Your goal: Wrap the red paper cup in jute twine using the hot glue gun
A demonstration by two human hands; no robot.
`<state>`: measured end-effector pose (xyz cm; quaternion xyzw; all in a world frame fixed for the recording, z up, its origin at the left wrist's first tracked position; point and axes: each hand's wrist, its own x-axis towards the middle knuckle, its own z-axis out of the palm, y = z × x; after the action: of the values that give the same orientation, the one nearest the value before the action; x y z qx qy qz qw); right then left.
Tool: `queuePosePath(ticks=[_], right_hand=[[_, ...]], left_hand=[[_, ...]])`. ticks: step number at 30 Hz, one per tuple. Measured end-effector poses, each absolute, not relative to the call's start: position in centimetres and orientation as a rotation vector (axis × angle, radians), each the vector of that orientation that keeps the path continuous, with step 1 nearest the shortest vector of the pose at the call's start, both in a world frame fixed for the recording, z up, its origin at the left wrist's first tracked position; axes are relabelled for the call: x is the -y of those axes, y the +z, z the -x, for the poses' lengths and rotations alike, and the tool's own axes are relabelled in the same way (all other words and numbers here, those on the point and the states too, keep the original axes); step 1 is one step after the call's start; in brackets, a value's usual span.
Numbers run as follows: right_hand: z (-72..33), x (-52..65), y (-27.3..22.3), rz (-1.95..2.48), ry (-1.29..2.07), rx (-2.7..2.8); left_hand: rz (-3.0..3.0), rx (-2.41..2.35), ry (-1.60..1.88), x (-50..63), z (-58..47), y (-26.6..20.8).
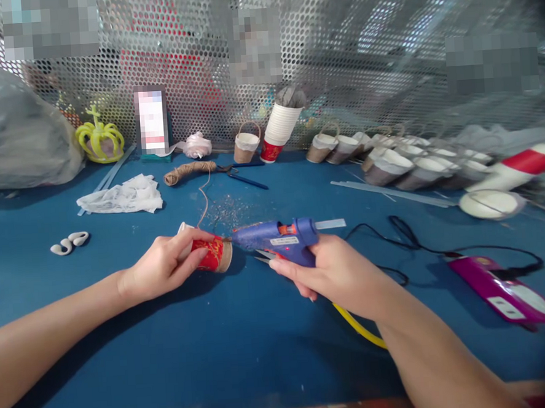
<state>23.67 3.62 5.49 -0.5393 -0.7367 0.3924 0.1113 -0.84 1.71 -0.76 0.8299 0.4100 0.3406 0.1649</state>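
While the left hand [159, 266] grips a red cup [213, 255] tipped on its side, thumb and fingers pinching its wall, the right hand [325, 268] is wrapped around a blue glue gun [274, 238], nozzle at the cup's brown-banded end; contact cannot be told. Metal blades [264, 255], by the right thumb. Glue stick [331, 224], jutting from the gun's back.

Behind the cup: twine roll [190, 171], one strand trailing toward the cup; blue-handled pliers [247, 175], beside the roll. Left of the cup: white curls [70, 243]. Behind and left of it: crumpled white cloth [124, 196]; yellow-green crown [100, 140], farther back. Behind and right of it: leaning cup stack [282, 126]; small handled baskets [408, 165]. Well right of the cup: purple box [503, 288], black cord [406, 236] nearby.
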Motion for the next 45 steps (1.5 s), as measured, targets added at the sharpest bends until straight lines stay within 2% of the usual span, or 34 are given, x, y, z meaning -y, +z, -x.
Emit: queuePosePath(ticks=[31, 45], right_hand=[[-23.4, -2.3, 5.9, 1.587, 1.020, 2.190], [-23.7, -1.9, 5.4, 1.541, 0.797, 2.371]], left_hand=[[-2.320, -1.219, 0.963, -1.8, 0.8, -0.8], [-2.247, -1.337, 0.928, -1.8, 0.8, -0.7]])
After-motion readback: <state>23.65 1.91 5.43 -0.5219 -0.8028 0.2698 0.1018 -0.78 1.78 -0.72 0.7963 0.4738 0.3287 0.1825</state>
